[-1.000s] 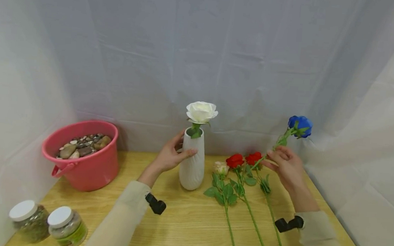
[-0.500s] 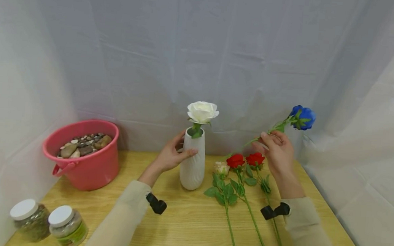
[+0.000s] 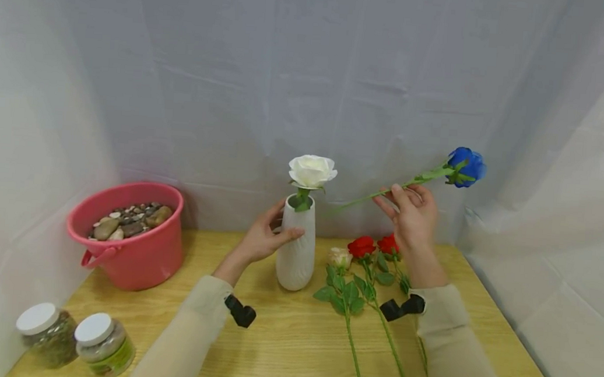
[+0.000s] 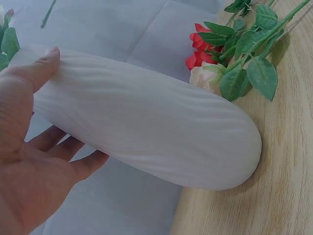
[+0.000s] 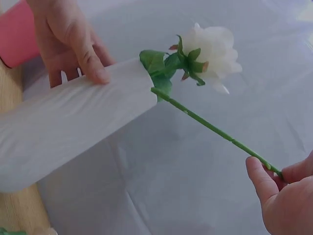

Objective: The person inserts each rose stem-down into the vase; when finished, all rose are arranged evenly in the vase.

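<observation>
A white vase [image 3: 297, 255] with wavy relief stands upright on the table, a white rose [image 3: 312, 171] in its mouth. My left hand [image 3: 266, 236] holds the vase near the top, thumb in front and fingers behind, as the left wrist view also shows. My right hand [image 3: 414, 220] pinches the green stem of a blue rose [image 3: 465, 167] between thumb and fingers. The bloom points up and right, while the stem slants down left. In the right wrist view the stem's end [image 5: 157, 92] overlaps the vase rim; the head view shows a small gap there.
Two red roses [image 3: 362, 247] and a pale rose [image 3: 340, 257] lie on the wooden table [image 3: 269, 350], right of the vase. At left stands a pink bucket [image 3: 141, 265] of stones, with two white-lidded jars [image 3: 106, 353] in front. Pale sheeting [image 3: 235, 90] encloses the table.
My right hand has moved left and up with the blue rose, and the stem has swung flatter, its end now near the vase mouth. The left hand and vase have stayed put.
</observation>
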`<state>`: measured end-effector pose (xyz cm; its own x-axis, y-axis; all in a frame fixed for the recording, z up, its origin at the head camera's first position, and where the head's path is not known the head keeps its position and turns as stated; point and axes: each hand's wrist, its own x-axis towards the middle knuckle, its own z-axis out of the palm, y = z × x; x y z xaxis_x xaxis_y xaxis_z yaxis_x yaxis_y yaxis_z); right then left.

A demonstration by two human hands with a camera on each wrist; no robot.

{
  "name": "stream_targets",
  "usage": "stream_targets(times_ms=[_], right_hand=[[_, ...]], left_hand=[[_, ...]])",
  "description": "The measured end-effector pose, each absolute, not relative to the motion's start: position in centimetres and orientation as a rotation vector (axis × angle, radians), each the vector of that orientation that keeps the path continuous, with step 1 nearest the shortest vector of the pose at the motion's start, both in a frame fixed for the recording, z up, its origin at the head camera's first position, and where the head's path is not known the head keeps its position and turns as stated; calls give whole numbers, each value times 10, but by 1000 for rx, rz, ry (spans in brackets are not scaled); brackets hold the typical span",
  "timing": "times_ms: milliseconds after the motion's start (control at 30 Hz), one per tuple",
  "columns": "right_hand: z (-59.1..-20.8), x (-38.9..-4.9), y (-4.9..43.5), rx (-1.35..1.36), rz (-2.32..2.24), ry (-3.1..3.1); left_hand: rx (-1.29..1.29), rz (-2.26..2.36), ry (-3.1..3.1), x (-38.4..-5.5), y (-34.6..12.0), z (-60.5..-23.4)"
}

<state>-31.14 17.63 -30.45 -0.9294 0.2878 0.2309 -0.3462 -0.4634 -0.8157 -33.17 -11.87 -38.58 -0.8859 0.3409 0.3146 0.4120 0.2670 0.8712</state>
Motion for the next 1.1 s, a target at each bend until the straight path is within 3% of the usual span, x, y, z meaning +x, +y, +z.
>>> stream_targets(times_ms=[667, 1100], right_hand=[[-298, -313, 121, 303, 2286, -1463], [-291, -315, 112, 404, 2183, -1474]], left_hand=[[-719, -1752, -2431, -330, -116, -386], [-671, -1752, -2470, -330, -114, -386]])
